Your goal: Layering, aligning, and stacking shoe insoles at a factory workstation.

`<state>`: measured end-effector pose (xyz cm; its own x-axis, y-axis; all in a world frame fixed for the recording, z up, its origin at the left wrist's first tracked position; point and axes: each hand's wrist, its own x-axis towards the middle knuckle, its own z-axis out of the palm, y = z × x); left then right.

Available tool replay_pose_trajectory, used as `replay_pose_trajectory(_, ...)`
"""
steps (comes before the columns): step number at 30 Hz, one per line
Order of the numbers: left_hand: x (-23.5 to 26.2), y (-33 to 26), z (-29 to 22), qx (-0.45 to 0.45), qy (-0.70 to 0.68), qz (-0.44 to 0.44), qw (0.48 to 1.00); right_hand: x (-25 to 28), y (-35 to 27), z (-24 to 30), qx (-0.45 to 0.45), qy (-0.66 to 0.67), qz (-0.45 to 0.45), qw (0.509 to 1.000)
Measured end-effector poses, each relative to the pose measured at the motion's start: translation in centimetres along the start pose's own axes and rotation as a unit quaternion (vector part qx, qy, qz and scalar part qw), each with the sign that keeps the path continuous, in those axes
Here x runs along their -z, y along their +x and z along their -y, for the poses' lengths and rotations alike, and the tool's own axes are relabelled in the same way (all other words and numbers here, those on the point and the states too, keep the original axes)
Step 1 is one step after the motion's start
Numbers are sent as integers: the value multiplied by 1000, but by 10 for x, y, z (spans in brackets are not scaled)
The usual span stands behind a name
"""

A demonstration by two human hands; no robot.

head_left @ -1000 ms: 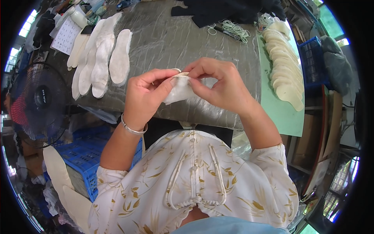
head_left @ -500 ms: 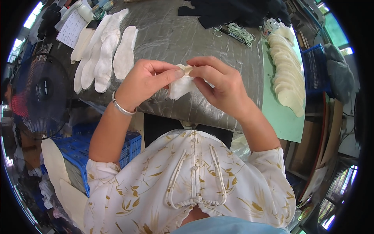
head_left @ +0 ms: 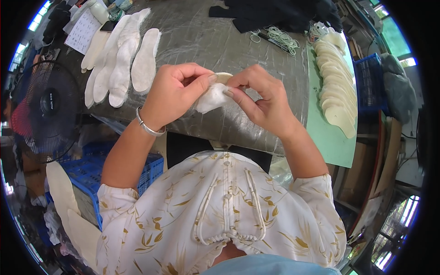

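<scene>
Between my hands, above the near part of the table, is an insole (head_left: 211, 99) with a white fluffy side hanging down and a cream edge on top. It is bent, and much of it is hidden by my fingers. My left hand (head_left: 182, 91) pinches its left side between thumb and fingers. On the other side, my right hand (head_left: 263, 98) pinches it too, thumb against the white fluff and forefinger near the cream edge. Left of my hands lie several fleecy white insoles (head_left: 145, 62) side by side, one apart from the others.
Cream insole pieces (head_left: 337, 87) overlap in a long row on a green board (head_left: 321, 137) at the right. String (head_left: 282, 39) and dark cloth (head_left: 279, 16) lie at the back. A fan (head_left: 46, 110) and blue crate (head_left: 87, 174) stand left, with larger cream pieces (head_left: 64, 192) beside the crate.
My right thumb has moved from beneath the insole's edge onto its white fluff, and the forefinger has come down. More of the cream edge shows. My left hand keeps its pinch.
</scene>
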<state>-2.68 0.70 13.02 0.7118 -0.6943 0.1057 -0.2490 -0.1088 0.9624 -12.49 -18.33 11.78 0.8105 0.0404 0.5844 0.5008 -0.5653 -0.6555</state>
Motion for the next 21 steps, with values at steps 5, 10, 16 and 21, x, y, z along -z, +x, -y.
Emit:
replay_pose_trajectory(5, 0, -7, 0, -2, -30, 22, 999, -1, -1, 2, 2, -15, -24, 1000)
replay_pose_trajectory(10, 2, -13, 5, -74, -106, 59, 990, -7, -7, -5, 32, 33, -73, 996)
replay_pose_trajectory(16, 3, -20, 12, -59, -126, 98, 985, -12, -9, -3, 19, 27, -81, 996)
replay_pose_trajectory(21, -1, -21, 16, -94, -91, 66, 989, -12, -11, -4, 30, 19, -80, 996)
